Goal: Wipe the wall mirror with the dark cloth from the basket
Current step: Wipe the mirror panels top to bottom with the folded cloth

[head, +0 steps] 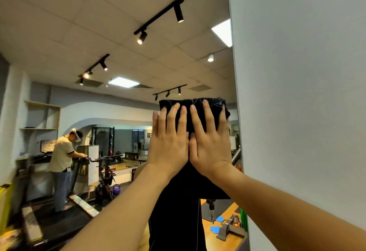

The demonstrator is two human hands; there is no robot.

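Seen from head height, facing a large wall mirror (118,52) mounted beside a pale wall (297,92). Pressed flat against the glass near its right edge: a folded dark cloth (198,110), held there by two bare hands side by side. Left hand (168,141) and right hand (210,141) both laid open, fingers (208,116) straight and slightly spread over the cloth, thumbs touching at the centre (pressing, not gripping). Reflected in the glass: a gym room with ceiling spotlights, an exercise bike, and another person at a treadmill. No basket in sight. Cloth already out and on the mirror, so wiping looks under way. Most of the glass, to the left and above, likely left to cover.
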